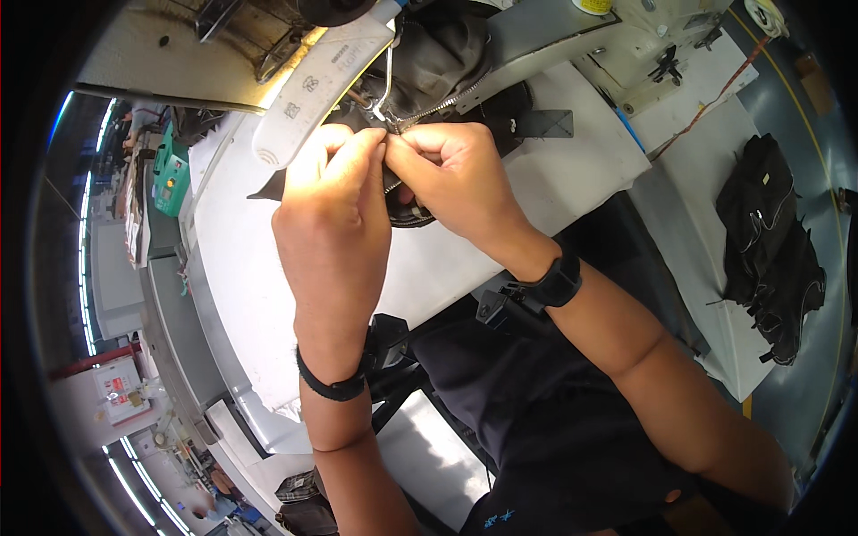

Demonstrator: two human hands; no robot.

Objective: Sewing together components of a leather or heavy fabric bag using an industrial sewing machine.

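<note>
Both my hands meet at a black fabric piece with a metal zipper [444, 100], close to the sewing machine's presser area. My left hand [335, 183] pinches the edge of the fabric between thumb and forefinger. Right beside it, my right hand [451, 174] pinches the same piece, its fingertips nearly touching the left ones. The dark fabric [438, 54] bunches up behind my fingers, and a part of it hangs below my palms. What lies exactly between the fingertips is hidden.
The sewing machine's white arm cover [322, 85] hangs just above my left hand. A white-covered table [241, 268] lies beneath. At right, a pile of black zippered pieces [769, 241] rests on a white sheet. A green box [172, 174] stands far left.
</note>
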